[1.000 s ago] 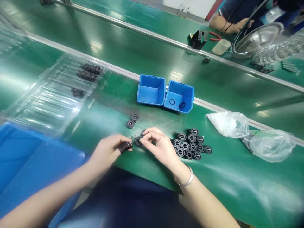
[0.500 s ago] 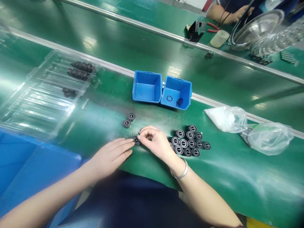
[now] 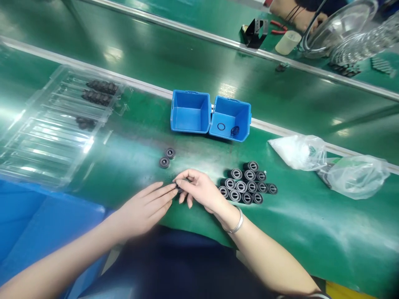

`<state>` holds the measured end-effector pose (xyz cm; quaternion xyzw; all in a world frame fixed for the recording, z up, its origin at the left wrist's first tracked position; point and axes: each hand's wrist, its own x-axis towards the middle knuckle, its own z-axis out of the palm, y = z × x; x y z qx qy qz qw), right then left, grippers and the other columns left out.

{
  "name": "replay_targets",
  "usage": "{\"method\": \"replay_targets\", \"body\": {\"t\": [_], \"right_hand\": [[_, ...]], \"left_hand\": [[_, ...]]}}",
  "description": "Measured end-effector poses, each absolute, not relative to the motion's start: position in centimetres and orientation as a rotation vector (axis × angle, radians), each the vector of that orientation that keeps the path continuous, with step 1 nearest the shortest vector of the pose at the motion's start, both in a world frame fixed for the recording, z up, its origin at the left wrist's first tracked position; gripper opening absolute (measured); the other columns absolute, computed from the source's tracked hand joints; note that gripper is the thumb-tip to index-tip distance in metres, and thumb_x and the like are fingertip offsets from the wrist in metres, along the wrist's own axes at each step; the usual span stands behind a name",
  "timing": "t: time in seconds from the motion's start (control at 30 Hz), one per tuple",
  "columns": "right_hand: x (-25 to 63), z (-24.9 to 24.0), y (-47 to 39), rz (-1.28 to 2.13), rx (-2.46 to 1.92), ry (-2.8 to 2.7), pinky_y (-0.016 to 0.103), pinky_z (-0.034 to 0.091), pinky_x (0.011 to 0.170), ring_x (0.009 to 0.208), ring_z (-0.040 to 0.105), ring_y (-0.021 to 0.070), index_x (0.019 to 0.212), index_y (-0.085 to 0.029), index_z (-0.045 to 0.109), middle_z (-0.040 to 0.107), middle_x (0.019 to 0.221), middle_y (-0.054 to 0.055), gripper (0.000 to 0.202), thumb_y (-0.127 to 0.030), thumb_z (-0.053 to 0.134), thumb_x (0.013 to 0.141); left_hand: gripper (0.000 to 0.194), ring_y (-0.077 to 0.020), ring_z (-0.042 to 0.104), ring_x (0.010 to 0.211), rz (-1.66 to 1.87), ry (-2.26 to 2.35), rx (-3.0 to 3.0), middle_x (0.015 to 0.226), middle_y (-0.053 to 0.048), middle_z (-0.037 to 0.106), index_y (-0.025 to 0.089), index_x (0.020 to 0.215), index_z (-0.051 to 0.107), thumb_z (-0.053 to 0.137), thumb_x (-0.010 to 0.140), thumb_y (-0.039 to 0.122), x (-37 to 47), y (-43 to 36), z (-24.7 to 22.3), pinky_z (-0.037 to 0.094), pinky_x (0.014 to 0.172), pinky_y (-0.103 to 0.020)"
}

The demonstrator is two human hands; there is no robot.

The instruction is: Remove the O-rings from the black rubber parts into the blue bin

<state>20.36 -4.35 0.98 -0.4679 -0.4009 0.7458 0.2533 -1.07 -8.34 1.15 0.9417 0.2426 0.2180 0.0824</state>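
A small black round part point(image 3: 178, 189) rests on the green bench between my hands, mostly hidden by fingertips. My left hand point(image 3: 146, 207) reaches over from the left, its fingertips closed against the part's near left side; the thumb is hidden. On the other side, my right hand point(image 3: 198, 189) pinches at the part's top edge with thumb and forefinger, its other fingers curled below. Whether a thin ring sits in that pinch is hidden. Two similar black round parts point(image 3: 167, 158) stand just beyond my hands. To the right, several black cylinders with slotted tops point(image 3: 241, 186) stand grouped close together.
Two blue bins point(image 3: 190, 112) stand side by side at the back; the right one point(image 3: 230, 118) contains black rings. A clear ribbed tray point(image 3: 52, 133) with dark parts lies left. Plastic bags point(image 3: 299, 153) lie right. Across the bench is another person's arm point(image 3: 293, 14) near red-handled pliers point(image 3: 278, 27).
My right hand has shifted slightly left and its lower fingers have come into sight under the pinch. The part is now more covered. My left hand stays almost in place.
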Motion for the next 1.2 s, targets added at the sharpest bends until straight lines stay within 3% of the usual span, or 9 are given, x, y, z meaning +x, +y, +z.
{"method": "replay_targets", "body": {"t": [0.17,0.33,0.5,0.67,0.77,0.97,1.13,1.2], "right_hand": [[20.0,0.9,-3.7,2.045,-1.364,-1.071,0.012,0.042,0.032,0.039,0.056,0.0072,0.084,-0.015,0.062,0.059,0.053,-0.004,0.016,-0.029,0.069,0.082],[20.0,0.7,-4.4,2.026,-1.302,-0.87,0.014,0.043,0.037,0.044,0.056,0.0047,0.09,-0.015,0.069,0.07,0.079,0.002,0.016,-0.026,0.07,0.079],[20.0,0.6,-6.7,1.922,-1.2,-0.72,0.021,0.047,0.053,0.054,0.054,0.0074,0.103,-0.016,0.072,0.069,0.079,0.003,0.025,-0.031,0.067,0.084],[20.5,0.9,-7.7,1.935,-1.133,-0.713,0.025,0.049,0.064,0.062,0.054,0.0098,0.112,-0.018,0.071,0.068,0.077,0.002,0.029,-0.029,0.067,0.086],[20.9,1.4,-7.2,2.063,-1.14,-0.709,0.021,0.047,0.055,0.057,0.054,0.0092,0.112,-0.017,0.07,0.063,0.067,0.0,0.03,-0.03,0.067,0.086],[20.9,1.6,-5.7,2.204,-1.17,-0.722,0.012,0.043,0.039,0.056,0.063,0.01,0.108,-0.016,0.067,0.065,0.069,0.001,0.027,-0.033,0.066,0.088],[20.9,1.4,-5.3,2.203,-1.174,-0.674,0.013,0.044,0.032,0.051,0.063,0.0077,0.111,-0.019,0.059,0.069,0.106,0.007,0.026,-0.027,0.065,0.088],[21.0,1.4,-5.2,2.246,-1.166,-0.661,0.015,0.046,0.031,0.053,0.066,0.0102,0.113,-0.02,0.056,0.068,0.112,0.008,0.026,-0.03,0.064,0.089]], "left_hand": [[0.028,-0.026,0.051,0.132,0.62,0.718,2.828,0.125,-0.016,0.068,0.008,0.11,0.066,0.043,0.094,0.004,-1.0,-8.7,0.8,0.032,0.118,-0.046],[0.031,-0.0246,0.053,0.131,0.639,0.765,2.775,0.129,-0.014,0.066,0.011,0.116,0.065,0.045,0.093,0.004,-0.8,-9.0,0.3,0.034,0.116,-0.043],[0.026,-0.0301,0.047,0.135,0.619,0.738,2.787,0.127,-0.016,0.067,0.01,0.105,0.068,0.046,0.092,0.003,-0.7,-8.9,0.4,0.021,0.119,-0.054],[0.028,-0.0275,0.047,0.136,0.563,0.763,2.792,0.131,-0.014,0.065,0.012,0.111,0.067,0.046,0.093,0.004,-0.7,-9.4,0.2,0.031,0.112,-0.043],[0.028,-0.0249,0.051,0.132,0.535,0.79,2.807,0.132,-0.011,0.065,0.014,0.11,0.067,0.046,0.094,0.006,-0.4,-9.7,0.3,0.033,0.109,-0.038],[0.024,-0.0312,0.046,0.135,0.48,0.767,2.76,0.14,-0.006,0.059,0.018,0.098,0.067,0.05,0.09,0.004,0.0,-9.4,0.4,0.026,0.112,-0.047],[0.022,-0.0309,0.044,0.136,0.372,0.757,2.83,0.142,-0.008,0.057,0.015,0.096,0.068,0.047,0.092,0.008,0.0,-9.5,0.4,0.029,0.109,-0.043],[0.022,-0.03,0.041,0.139,0.35,0.764,2.834,0.143,-0.008,0.055,0.016,0.095,0.068,0.047,0.092,0.01,0.0,-9.7,0.3,0.03,0.108,-0.042]]}}
